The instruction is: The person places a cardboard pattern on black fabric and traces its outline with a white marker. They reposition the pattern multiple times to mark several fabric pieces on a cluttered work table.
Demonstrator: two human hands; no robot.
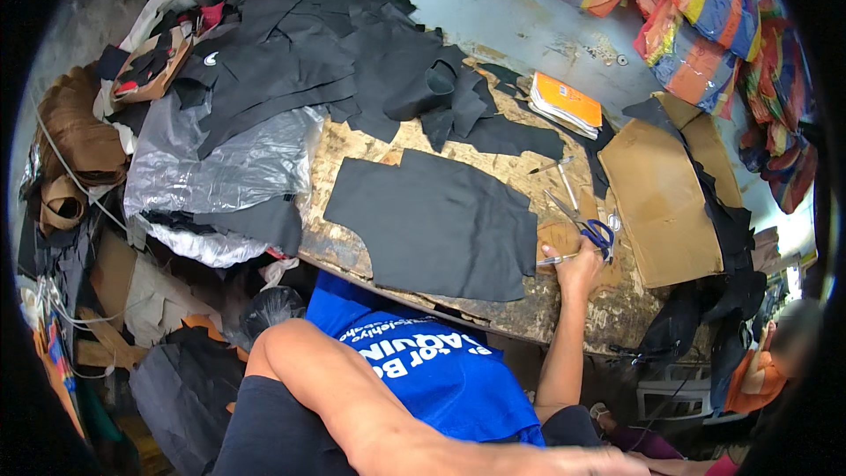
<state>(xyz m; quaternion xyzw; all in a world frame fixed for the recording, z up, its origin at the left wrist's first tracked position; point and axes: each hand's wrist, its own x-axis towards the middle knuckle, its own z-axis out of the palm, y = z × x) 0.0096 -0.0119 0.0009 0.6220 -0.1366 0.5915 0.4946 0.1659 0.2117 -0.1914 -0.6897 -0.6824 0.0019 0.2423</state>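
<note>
Right hand (pixel 579 266) grasping a slim silver pen (pixel 557 260) beside blue-handled scissors (pixel 598 236), black cut panel (pixel 436 227) flat on the worn surface (pixel 339 247) to its left, left hand (pixel 589 460) blurred at the near edge, cannot tell whether clenched, black pieces (pixel 291 53) heaped far left.

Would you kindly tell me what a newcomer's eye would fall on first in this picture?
Most likely the bright blue printed garment at lower centre, vivid against the dark material. Next would come the large black piece lying flat on the worn wooden table, with blue-handled scissors by the right hand. The orange-covered book farther back also stands out.
</note>
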